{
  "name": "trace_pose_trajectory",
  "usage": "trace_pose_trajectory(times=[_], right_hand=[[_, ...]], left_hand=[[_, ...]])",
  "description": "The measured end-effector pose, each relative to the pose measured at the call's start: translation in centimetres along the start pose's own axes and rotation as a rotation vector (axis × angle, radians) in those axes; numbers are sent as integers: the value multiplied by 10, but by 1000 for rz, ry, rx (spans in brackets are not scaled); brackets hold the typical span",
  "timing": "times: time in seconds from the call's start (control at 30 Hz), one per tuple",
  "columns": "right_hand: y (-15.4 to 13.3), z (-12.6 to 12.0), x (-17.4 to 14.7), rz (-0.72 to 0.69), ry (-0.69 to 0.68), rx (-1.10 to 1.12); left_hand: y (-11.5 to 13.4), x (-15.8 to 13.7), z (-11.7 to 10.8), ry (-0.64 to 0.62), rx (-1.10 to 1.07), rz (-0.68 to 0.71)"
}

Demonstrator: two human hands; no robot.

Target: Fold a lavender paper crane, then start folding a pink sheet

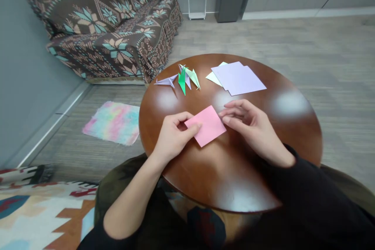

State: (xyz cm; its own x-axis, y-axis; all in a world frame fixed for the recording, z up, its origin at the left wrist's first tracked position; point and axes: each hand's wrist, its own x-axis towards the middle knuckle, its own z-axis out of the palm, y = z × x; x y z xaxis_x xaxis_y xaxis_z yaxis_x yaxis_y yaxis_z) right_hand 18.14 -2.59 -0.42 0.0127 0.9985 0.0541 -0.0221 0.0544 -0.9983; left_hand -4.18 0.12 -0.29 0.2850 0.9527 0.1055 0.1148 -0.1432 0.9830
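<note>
A small pink square of origami paper is held above the round wooden table. My left hand pinches its left corner, thumb on top and fingers underneath. Close to the paper's right corner is my right hand, its fingers slightly bent and thumb apart from them, with nothing seen in it. Whether its fingertips touch the paper edge I cannot tell.
The glossy brown table bears several folded paper cranes at the back left. Purple and pale green paper sheets lie at the back right. Beyond are a patterned sofa and a fluffy pastel rug.
</note>
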Motion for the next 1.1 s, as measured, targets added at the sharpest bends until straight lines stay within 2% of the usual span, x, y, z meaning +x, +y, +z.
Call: trace_pose_trajectory(times=[0.1,0.23,0.3,0.43,0.53,0.63,0.73,0.83,0.93,1.1], right_hand=[[-2,3,-4,43,-75,-29],[1,4,-6,78,-79,-111],[5,5,-7,43,-106,-176],[6,8,-9,-277,-65,-352],[2,9,-11,-449,-132,-481],[-2,9,-13,-435,-162,-486],[-1,9,-14,-320,-49,-380],[1,8,-14,-290,59,-305],[3,7,-13,-340,79,-364],[2,6,-12,-518,47,-511]], left_hand=[[3,-2,6,-3,-12,14],[0,0,4,136,-42,47],[-1,0,2,168,-50,46],[-1,-4,2,13,-16,-12],[1,-7,4,-80,-2,-41],[2,-7,5,-91,-70,-44],[1,-7,5,-171,-259,-112],[-3,-10,9,-323,-474,-272],[-5,-11,14,-367,-600,-385],[-7,-9,16,-313,-680,-420]])
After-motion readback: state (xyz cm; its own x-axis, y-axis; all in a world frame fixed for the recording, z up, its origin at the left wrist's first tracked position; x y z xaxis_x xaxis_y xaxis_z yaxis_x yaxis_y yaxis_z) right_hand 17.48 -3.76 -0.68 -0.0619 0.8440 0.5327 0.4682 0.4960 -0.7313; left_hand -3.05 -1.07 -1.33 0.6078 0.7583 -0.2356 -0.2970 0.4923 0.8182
